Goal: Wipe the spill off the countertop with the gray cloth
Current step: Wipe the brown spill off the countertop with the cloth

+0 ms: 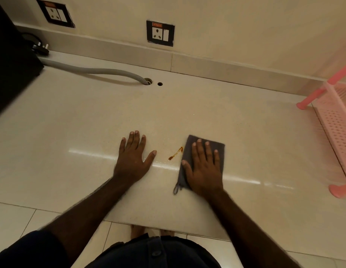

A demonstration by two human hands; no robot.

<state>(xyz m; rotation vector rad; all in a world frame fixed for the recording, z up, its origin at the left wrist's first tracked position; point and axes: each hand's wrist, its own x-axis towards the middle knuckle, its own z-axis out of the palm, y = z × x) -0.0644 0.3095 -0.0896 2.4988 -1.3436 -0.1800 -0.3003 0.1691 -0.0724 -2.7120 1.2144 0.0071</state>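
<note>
Your right hand (pixel 204 167) lay spread flat on the cloth (pixel 216 147), grasping nothing; the spill (pixel 175 153) lay just beside it; your left hand (pixel 132 159) rested flat on the desk (pixel 71 132).

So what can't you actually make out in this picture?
Head view only:
- Part of the gray cloth: covered by the right hand.
- Whether the spill runs under the cloth: hidden.
- Pink rack: cut off by the right edge.
- Black appliance: cut off by the left edge.
</note>
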